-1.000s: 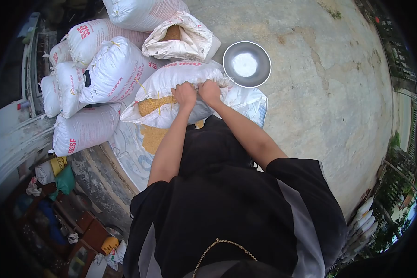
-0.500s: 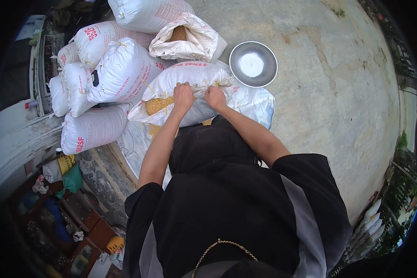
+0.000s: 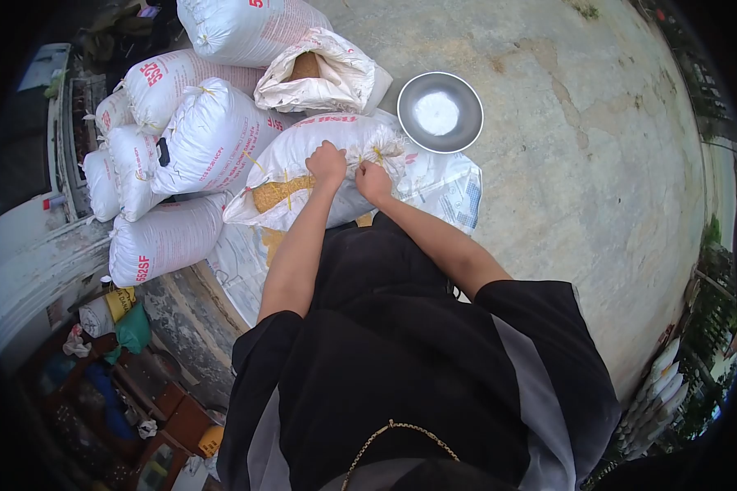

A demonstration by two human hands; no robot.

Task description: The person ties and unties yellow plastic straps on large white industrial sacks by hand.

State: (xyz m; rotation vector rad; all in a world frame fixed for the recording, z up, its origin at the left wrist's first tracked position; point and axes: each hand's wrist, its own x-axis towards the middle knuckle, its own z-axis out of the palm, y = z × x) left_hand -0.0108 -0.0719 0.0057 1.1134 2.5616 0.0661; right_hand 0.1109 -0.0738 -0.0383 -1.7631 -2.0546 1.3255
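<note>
A white sack [image 3: 348,129] with red print lies on its side in front of me, its mouth partly open on yellow grain [image 3: 277,195]. My left hand [image 3: 327,164] is closed on the sack's edge just right of the visible grain. Close beside it, my right hand [image 3: 373,182] is closed on the gathered edge nearer to me. Yellow ties [image 3: 377,153] show on the mouth beyond my right hand and across the grain. My fingertips are mostly hidden from above.
An open sack of grain [image 3: 305,67] stands behind, with a metal bowl [image 3: 440,112] to its right. Several full tied sacks [image 3: 213,131] are piled on the left. A plastic sheet [image 3: 446,192] lies under the sack on the concrete floor [image 3: 573,204].
My left hand has moved slightly away from me and closer to my right hand, which has shifted a little towards me. The view has tilted slightly.
</note>
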